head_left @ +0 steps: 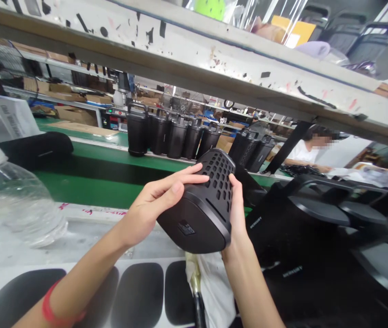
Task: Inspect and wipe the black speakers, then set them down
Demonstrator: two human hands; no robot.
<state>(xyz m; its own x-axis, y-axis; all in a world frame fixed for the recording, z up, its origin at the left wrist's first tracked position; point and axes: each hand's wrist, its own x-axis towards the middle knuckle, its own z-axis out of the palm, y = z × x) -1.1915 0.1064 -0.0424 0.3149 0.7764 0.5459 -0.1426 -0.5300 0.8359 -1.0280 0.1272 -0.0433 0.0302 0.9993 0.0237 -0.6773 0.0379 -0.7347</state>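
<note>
A black speaker housing [219,187] with rows of slots along its side is tilted between my hands, its flat end with a small label facing me. My left hand [157,200] presses on its upper left side, thumb and fingers stretched along the surface. From the right, my right hand [237,205] grips the slotted side, fingertips near the far end; some of its fingers are hidden behind the housing. Below, several flat dark rounded panels [138,294] lie on the white worktop. A tool with a dark handle [199,307] rests by a white cloth [216,287].
Several black speakers with handles [177,136] stand along the green conveyor belt [91,180]. More black speakers [303,246] crowd the right side. At left is a clear plastic bottle [12,200]. A shelf [187,50] crosses overhead. A person [306,150] sits beyond at right.
</note>
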